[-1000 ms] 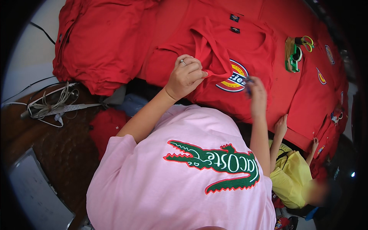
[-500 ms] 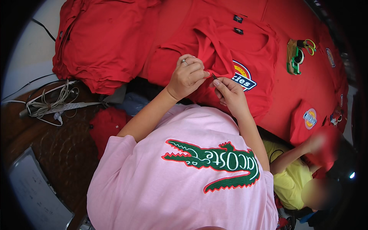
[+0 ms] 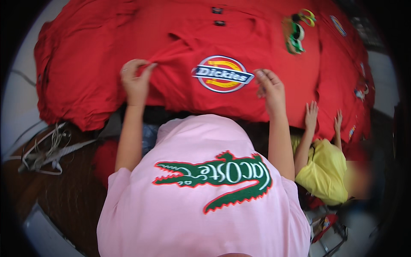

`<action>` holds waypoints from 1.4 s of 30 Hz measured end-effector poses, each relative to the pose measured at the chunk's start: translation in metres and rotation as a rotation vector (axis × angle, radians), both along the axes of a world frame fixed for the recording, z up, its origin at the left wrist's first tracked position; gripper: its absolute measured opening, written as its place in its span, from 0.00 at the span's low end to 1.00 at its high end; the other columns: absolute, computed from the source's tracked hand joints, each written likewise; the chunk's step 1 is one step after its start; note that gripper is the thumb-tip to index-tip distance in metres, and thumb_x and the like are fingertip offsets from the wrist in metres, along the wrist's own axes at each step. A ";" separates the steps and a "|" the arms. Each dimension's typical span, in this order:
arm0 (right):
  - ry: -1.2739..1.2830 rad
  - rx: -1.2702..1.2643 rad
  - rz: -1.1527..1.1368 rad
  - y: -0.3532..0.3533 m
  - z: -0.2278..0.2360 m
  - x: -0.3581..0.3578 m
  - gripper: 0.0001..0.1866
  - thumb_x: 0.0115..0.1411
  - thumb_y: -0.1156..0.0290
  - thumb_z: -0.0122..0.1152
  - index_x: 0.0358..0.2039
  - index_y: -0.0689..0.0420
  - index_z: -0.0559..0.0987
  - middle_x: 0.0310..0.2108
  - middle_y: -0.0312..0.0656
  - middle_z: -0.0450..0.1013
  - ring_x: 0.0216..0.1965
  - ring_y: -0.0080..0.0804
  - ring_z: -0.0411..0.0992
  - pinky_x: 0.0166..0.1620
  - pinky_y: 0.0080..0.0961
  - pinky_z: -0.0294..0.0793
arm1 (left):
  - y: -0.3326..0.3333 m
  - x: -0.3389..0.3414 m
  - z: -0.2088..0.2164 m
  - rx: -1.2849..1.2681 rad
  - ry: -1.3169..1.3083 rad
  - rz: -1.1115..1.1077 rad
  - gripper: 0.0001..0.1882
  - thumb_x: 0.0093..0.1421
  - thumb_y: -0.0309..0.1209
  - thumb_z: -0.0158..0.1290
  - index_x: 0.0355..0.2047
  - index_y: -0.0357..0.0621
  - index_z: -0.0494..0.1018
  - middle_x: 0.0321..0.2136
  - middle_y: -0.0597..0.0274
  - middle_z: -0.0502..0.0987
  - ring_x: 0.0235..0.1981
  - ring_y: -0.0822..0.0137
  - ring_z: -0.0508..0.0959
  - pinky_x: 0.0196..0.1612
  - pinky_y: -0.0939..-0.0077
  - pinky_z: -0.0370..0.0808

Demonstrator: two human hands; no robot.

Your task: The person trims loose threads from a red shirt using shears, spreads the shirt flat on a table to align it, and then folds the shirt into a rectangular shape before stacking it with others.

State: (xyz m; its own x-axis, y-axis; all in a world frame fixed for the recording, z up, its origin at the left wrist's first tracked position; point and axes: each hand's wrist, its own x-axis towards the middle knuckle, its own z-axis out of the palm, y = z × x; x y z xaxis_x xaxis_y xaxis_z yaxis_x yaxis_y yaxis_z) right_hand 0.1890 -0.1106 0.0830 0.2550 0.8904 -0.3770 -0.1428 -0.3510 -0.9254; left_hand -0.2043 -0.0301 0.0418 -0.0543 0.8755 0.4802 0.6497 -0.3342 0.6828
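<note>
A red shirt (image 3: 180, 88) with a round yellow-and-blue printed badge lies spread on the table in front of me. My left hand (image 3: 136, 81), with a ring on one finger, pinches the shirt's left edge between thumb and fingers and lifts it slightly. To the right of the badge, my right hand (image 3: 270, 88) hovers over the shirt with its fingers pinched together. A small dark tool shows only faintly at those fingertips; blur hides its exact kind.
A large pile of red garments (image 3: 77, 64) rises on the left. Green-handled scissors (image 3: 306, 18) and a green tape dispenser (image 3: 294, 40) lie at the back right. A co-worker in a yellow shirt (image 3: 323, 171) rests both hands on red cloth. Tangled cables (image 3: 47, 150) lie lower left.
My hands, close together on a bunched part of the shirt before, are now wide apart, and the shirt lies flatter with its badge uncovered. The co-worker's hands moved onto the cloth.
</note>
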 end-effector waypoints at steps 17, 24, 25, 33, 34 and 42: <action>-0.343 0.001 -0.045 -0.025 -0.095 0.128 0.10 0.59 0.68 0.74 0.34 0.60 0.81 0.25 0.27 0.69 0.27 0.14 0.65 0.31 0.16 0.66 | -0.042 0.269 0.016 -0.511 -0.136 -0.943 0.25 0.65 0.20 0.51 0.63 0.41 0.68 0.63 0.52 0.68 0.41 0.65 0.78 0.52 0.69 0.76; 0.218 -0.060 0.198 -0.045 -0.018 0.110 0.06 0.63 0.71 0.67 0.39 0.55 0.80 0.23 0.22 0.65 0.24 0.09 0.61 0.27 0.11 0.58 | -0.021 0.309 0.023 -0.584 0.067 -1.025 0.17 0.60 0.23 0.53 0.50 0.36 0.76 0.43 0.54 0.75 0.35 0.65 0.77 0.41 0.72 0.76; 0.244 -0.117 0.235 -0.048 -0.024 0.117 0.07 0.65 0.70 0.64 0.42 0.56 0.81 0.24 0.23 0.67 0.22 0.09 0.60 0.25 0.12 0.56 | -0.021 0.304 0.020 -0.531 0.013 -1.002 0.11 0.58 0.25 0.55 0.41 0.35 0.77 0.34 0.57 0.73 0.34 0.64 0.76 0.37 0.72 0.74; 0.186 -0.113 0.378 -0.057 -0.062 0.120 0.16 0.63 0.77 0.60 0.51 0.58 0.81 0.31 0.25 0.73 0.21 0.08 0.57 0.24 0.12 0.53 | -0.036 0.223 -0.017 -0.696 -0.183 -0.609 0.09 0.59 0.26 0.55 0.39 0.35 0.76 0.34 0.63 0.73 0.33 0.73 0.73 0.37 0.78 0.71; 0.221 -0.095 0.397 -0.055 -0.055 0.117 0.16 0.63 0.78 0.60 0.51 0.58 0.81 0.33 0.25 0.73 0.21 0.08 0.57 0.24 0.12 0.54 | -0.040 0.216 -0.025 -0.721 -0.234 -0.544 0.09 0.59 0.26 0.56 0.38 0.34 0.76 0.33 0.63 0.72 0.31 0.74 0.73 0.36 0.79 0.71; 0.327 -0.045 0.409 -0.045 -0.044 0.101 0.19 0.62 0.82 0.58 0.54 0.60 0.79 0.35 0.26 0.71 0.23 0.08 0.58 0.25 0.11 0.55 | -0.053 0.194 -0.033 -0.783 -0.367 -0.440 0.11 0.59 0.26 0.55 0.41 0.33 0.77 0.36 0.61 0.73 0.33 0.73 0.76 0.42 0.74 0.78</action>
State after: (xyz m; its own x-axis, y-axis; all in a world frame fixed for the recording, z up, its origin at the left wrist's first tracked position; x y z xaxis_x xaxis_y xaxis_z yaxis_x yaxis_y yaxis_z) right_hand 0.2899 -0.1558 0.0389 -0.2476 0.8738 -0.4185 -0.2648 -0.4765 -0.8383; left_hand -0.0104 -0.0826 0.0093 0.3244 0.9178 -0.2289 0.2777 0.1389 0.9506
